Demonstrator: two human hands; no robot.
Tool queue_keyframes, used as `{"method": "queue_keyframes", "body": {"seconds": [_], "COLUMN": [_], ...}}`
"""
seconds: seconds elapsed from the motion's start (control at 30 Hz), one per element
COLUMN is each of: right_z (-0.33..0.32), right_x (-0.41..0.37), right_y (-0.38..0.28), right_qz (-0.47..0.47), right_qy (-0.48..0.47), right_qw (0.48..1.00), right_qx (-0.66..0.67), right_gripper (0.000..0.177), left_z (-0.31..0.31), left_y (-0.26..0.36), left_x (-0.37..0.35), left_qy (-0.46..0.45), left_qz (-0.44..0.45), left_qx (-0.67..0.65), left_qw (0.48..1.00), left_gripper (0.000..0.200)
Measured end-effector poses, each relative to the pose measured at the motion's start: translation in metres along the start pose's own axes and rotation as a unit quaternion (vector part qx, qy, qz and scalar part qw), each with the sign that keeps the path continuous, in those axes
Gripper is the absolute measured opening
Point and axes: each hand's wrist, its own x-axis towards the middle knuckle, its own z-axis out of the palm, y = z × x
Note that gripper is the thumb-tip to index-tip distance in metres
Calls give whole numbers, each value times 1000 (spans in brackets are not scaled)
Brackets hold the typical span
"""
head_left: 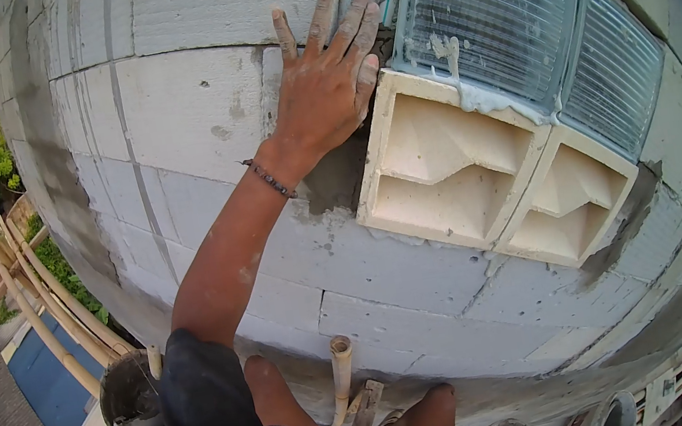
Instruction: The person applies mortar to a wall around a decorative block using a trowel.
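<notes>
Block wall (pixel 195 138), left hand (pixel 322 95) flat, fingers (pixel 323 15) beside vent block (pixel 440 162)

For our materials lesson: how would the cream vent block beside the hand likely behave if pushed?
The cream vent block likely feels rigid and heavy, given its thick cast walls. Fresh-looking grey mortar around it suggests it might shift under a firm push. Its sharp edges could chip.
</notes>
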Motion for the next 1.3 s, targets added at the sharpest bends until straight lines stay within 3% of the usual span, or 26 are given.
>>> {"method": "queue_keyframes", "body": {"seconds": [0.07, 0.4, 0.53, 0.6, 0.67, 0.77, 0.9, 0.97, 1.1, 1.17, 1.3], "right_z": [2, -10, -4, 0, 2, 2, -5, -9, -11, -8, 0], "right_x": [-2, -19, -3, 3, 4, 0, -17, -23, -20, -12, -2], "right_y": [-2, -11, -15, -19, -22, -25, -26, -25, -26, -27, -30], "right_qz": [-4, 20, 8, 0, -3, -3, 10, 14, 20, 13, -3], "right_qy": [-3, 13, -2, -8, -10, -11, -1, 4, 4, -1, -12], "right_qw": [1000, 1000, 1000, 1000, 1000, 1000, 1000, 1000, 999, 999, 999], "right_qx": [0, -12, -20, -20, -22, -25, -26, -25, -33, -40, -40], "right_gripper": [39, 40, 41, 41, 41, 41, 42, 42, 42, 43, 43], "left_z": [-5, 2, -6, -12, -13, -13, -3, 0, -11, -14, -20], "left_y": [-2, 2, -9, -11, -5, 2, 11, 12, 10, 0, -1], "left_x": [-12, -27, -29, -41, -59, -81, -78, -78, -75, -75, -73], "left_qy": [-25, -34, -42, 9, 62, -73, -61, -42, -72, -73, -43], "left_qz": [27, 46, 64, 17, -17, -3, -12, -16, -8, 25, -19], "left_qx": [-129, -43, -86, -195, -222, -106, -122, -67, -39, -82, -206], "left_qw": [991, 997, 993, 981, 973, 992, 991, 997, 997, 994, 977], "left_gripper": [47, 55, 53, 54, 57, 57, 55, 53, 52, 56, 56]}}
